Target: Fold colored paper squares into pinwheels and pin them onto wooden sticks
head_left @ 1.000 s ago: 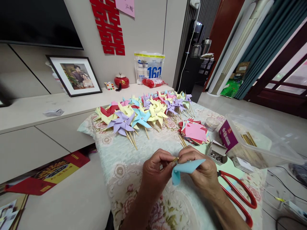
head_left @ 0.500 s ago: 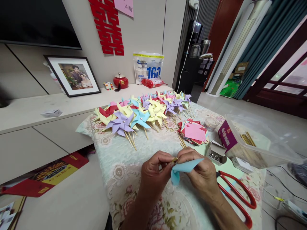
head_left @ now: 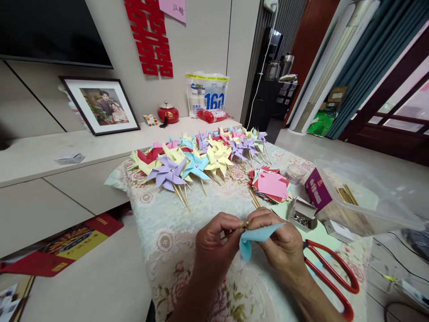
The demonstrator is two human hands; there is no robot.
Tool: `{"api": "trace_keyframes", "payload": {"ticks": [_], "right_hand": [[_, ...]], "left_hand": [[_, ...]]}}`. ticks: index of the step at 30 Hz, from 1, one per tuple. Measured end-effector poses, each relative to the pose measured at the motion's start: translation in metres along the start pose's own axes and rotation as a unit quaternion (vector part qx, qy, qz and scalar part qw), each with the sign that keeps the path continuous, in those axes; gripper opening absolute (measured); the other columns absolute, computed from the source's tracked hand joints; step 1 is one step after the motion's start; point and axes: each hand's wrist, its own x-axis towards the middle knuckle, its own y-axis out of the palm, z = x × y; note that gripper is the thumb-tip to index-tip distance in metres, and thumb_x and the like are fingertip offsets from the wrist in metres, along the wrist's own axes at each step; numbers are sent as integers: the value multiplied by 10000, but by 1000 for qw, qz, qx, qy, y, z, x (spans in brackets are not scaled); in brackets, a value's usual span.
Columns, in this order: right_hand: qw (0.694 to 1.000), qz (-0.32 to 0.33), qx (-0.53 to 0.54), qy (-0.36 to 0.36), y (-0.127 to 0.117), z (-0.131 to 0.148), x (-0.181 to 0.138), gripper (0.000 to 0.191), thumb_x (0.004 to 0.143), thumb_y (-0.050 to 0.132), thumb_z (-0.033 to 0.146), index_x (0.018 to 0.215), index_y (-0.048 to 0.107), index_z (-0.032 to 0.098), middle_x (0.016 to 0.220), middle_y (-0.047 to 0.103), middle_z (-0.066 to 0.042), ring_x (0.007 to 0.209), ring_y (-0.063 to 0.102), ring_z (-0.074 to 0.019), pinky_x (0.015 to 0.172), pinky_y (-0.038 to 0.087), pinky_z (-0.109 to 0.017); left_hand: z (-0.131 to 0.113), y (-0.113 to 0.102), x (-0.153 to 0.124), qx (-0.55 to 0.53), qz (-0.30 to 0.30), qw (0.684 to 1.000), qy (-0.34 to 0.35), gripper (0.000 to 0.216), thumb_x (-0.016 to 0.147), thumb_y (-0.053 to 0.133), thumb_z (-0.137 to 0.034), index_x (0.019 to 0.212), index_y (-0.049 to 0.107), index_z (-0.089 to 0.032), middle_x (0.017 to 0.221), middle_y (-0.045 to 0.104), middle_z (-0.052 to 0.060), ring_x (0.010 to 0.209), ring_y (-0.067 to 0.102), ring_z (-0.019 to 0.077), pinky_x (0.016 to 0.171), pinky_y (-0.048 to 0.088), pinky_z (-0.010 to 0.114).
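Note:
Over the front of the flowered table, my left hand [head_left: 216,241] pinches a thin wooden stick [head_left: 228,234], whose tip meets the fingers of the other hand. My right hand [head_left: 283,241] grips a blue paper pinwheel [head_left: 261,233], its blades curled and hanging below the fingertips. Both hands touch at the pinwheel's centre; the fastening there is hidden by the fingers. Behind them lies a group of finished pinwheels [head_left: 196,165] in purple, blue, yellow and red. Red-handled scissors [head_left: 335,264] rest beside my right forearm.
A stack of cut paper pieces [head_left: 272,185] lies beyond my right hand, near loose sticks [head_left: 255,199]. An open small box of metal fasteners [head_left: 302,217] stands on green paper. At the right is a clear plastic bin [head_left: 362,219] with sticks. A cabinet [head_left: 83,172] runs along the left.
Almost nothing differs. The hands keep their hold on the stick and blue pinwheel, with my left hand shifted slightly left and the stick showing more between its fingers.

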Motion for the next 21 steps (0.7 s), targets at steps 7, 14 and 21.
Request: {"api": "trace_keyframes", "payload": {"ticks": [7,14,21], "right_hand": [[1000,-9,11,14,2,1,-1,155,905,589,93,891,664,228,834,650,-6,796,623,-164,767,483,-315],[1000,-16,12,16,2,0,-3,153,903,598,91,888,665,228,835,653,-4,798,626,-165,764,488,-315],[999,-32,12,22,5,0,-3,173,890,604,72,893,669,233,835,659,-3,808,628,-168,764,497,-311]], "left_hand": [[-2,3,-1,-3,-6,1000,21,106,817,720,-123,838,752,-222,809,693,26,723,616,144,640,463,243],[-3,7,-4,6,-32,999,23,73,818,719,-134,812,726,-206,791,677,20,712,610,139,630,450,239],[-3,3,-1,17,1,999,37,98,822,705,-104,831,721,-200,803,684,27,714,617,141,627,459,242]]}}
